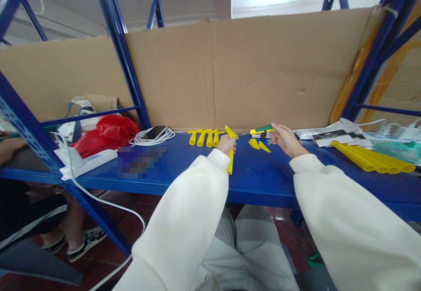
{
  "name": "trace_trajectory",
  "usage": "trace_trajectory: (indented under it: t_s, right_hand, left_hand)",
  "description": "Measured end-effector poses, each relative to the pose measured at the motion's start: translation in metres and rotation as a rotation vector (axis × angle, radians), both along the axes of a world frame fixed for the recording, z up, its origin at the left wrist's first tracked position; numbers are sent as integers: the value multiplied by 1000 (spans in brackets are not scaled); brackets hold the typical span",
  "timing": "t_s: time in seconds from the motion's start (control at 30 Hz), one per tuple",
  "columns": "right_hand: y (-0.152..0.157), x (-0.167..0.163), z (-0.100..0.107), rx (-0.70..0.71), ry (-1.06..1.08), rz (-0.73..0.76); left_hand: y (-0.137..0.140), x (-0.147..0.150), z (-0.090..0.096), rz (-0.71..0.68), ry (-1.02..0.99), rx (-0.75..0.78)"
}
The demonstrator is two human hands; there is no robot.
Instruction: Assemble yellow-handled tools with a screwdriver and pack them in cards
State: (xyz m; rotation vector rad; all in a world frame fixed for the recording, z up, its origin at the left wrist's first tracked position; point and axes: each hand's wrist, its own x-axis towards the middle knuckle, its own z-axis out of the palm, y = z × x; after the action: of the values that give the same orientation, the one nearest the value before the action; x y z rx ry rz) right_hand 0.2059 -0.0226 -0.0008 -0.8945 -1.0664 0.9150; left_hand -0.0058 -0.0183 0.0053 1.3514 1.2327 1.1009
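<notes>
My left hand is closed around a yellow tube with a crosspiece, which stands near upright above the blue shelf. In my right hand is a screwdriver with a green and yellow handle. Its thin shaft points left and reaches to the top of the held yellow part; whether the tip touches a screw is too small to tell. Left of my hands, several similar yellow T-shaped pieces lie in a row. Loose yellow flat pieces lie between my hands, below the screwdriver.
Several plain yellow tubes lie at the right beside a black-and-white packet. At the left are a phone on a coiled white cable, a red bag and a power strip. Cardboard backs the shelf. Another person's leg shows lower left.
</notes>
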Motion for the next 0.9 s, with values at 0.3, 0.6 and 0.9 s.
trace_trajectory:
  t_s: [0.3,0.6,0.9]
  right_hand:
    - [-3,1,0,36,-39,72]
    - [-4,-1,0,62,-43,65]
    - [-1,0,-1,24,-48,-37]
  left_hand:
    - [-1,0,1,-1,19,-7]
    - [0,0,0,8,21,-4]
    - [1,0,0,4,8,1]
